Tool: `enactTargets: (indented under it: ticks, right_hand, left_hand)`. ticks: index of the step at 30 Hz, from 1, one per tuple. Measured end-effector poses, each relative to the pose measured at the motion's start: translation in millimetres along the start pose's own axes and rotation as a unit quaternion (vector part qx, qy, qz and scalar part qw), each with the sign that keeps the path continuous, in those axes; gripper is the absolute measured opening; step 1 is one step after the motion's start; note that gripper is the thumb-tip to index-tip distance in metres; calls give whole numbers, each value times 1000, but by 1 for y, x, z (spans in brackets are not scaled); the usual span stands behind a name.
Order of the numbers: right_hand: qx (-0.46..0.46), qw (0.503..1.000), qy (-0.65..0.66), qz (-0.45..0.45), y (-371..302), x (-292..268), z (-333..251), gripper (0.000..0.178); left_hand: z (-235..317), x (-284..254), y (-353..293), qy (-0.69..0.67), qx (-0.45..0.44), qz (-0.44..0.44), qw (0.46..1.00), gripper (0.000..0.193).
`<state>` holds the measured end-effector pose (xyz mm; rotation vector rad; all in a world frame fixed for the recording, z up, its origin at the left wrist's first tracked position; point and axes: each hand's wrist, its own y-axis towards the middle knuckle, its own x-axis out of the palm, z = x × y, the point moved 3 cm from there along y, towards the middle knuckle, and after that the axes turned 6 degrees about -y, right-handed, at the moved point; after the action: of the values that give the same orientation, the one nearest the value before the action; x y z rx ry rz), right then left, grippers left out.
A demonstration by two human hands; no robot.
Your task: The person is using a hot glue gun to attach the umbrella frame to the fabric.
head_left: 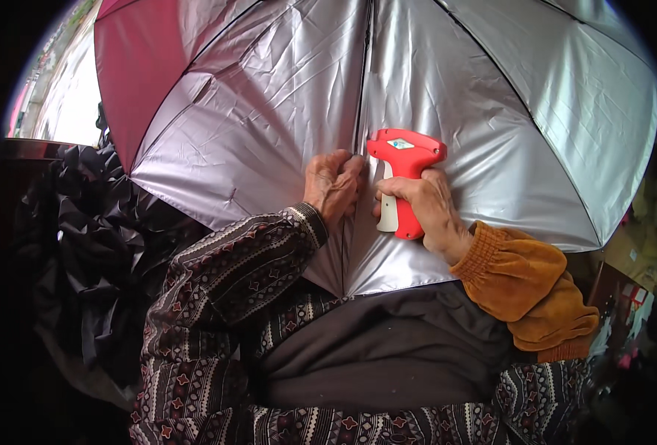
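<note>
An opened umbrella point(284, 96) spreads in front of me, its silver lining toward me and a dark red panel at the left. Its black ribs fan out to the rim. My left hand point(334, 185) is closed at the middle rib, fingers pinched on the rib and the cloth beside it. In my right hand point(432, 211) is a red tagging gun point(410, 152) with a white trigger. My fingers wrap its grip, and its front end points at the rib beside my left fingertips. Whether its needle touches the cloth is hidden.
Crumpled black cloth point(95, 245) is heaped at the left. Dark fabric point(388, 348) covers my lap below the umbrella's near edge. At the right lie a brown box point(614, 293) and assorted small items, partly in shadow.
</note>
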<state>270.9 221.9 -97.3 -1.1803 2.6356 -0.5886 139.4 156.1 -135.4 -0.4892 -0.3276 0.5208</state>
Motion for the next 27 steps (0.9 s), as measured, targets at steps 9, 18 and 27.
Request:
enactTargets:
  ticks: [9, 18, 27]
  right_hand:
    - [131, 975, 179, -30, -13, 9, 6, 20]
    - [188, 915, 346, -89, -3, 1, 19, 22]
    - [182, 904, 374, -98, -4, 2, 22, 26]
  left_hand:
    - [3, 1, -1, 34, -4, -10, 999, 23]
    - [1, -5, 4, 81, 32, -10, 996, 25]
    - [6, -2, -3, 39, -53, 2, 998, 27]
